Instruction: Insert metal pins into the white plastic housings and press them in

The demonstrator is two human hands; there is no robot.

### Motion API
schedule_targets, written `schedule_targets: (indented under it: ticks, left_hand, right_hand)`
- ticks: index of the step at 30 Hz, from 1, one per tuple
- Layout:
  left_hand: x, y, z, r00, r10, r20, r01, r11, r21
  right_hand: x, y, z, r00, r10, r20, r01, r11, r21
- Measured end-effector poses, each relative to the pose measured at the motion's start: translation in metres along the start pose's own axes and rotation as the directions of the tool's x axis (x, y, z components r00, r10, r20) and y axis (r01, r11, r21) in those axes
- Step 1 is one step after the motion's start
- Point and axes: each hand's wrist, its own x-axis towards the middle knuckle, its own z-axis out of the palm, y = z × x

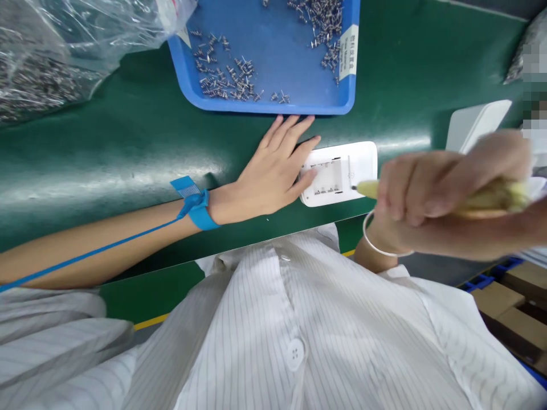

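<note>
Lying flat on the green surface (128, 148), a white plastic case (342, 172) sits just near of a blue tray (273, 57); its open face shows a recessed compartment; the left hand (273, 171) rests on the case's left edge, fingers spread and flat, holding nothing; a blue wrist strap (200, 209) with a cord circles that wrist; the right hand (431, 185), blurred, is closed around a yellow tool (482, 199) whose tip touches the case's right part; small metal screws (226, 77) lie scattered in the tray; a clear plastic bag (55, 51) of more parts lies far left; cardboard boxes (517, 302) sit near right.
</note>
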Motion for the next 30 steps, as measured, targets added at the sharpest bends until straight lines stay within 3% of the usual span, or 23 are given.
schedule_targets:
  ticks: [3,9,15,19,25,30]
  left_hand:
    - [0.002,0.003,0.005,0.997,-0.055,-0.048,0.056,0.998,0.012]
    - [0.006,0.008,0.009,0.993,-0.105,-0.053,0.107,0.994,0.025]
    - [0.006,0.007,0.008,0.994,-0.085,-0.063,0.087,0.996,0.030]
    - [0.005,0.008,0.008,0.994,-0.073,-0.076,0.078,0.995,0.066]
    - [0.006,0.008,0.009,0.994,-0.071,-0.080,0.075,0.996,0.056]
    - [0.006,0.008,0.007,0.996,-0.073,-0.052,0.075,0.997,0.034]
  right_hand:
    - [0.014,-0.005,0.019,0.997,-0.026,-0.075,0.039,0.982,0.185]
    - [0.032,-0.006,0.051,0.979,-0.106,-0.172,0.143,0.966,0.217]
    - [0.036,-0.005,0.055,0.962,0.004,-0.273,0.131,0.869,0.476]
    - [0.037,-0.002,0.058,0.968,-0.001,-0.250,0.102,0.916,0.388]
    - [0.043,-0.002,0.064,0.986,-0.163,-0.045,0.166,0.985,0.057]
    - [0.038,-0.023,0.062,0.984,-0.026,-0.175,0.050,0.990,0.133]
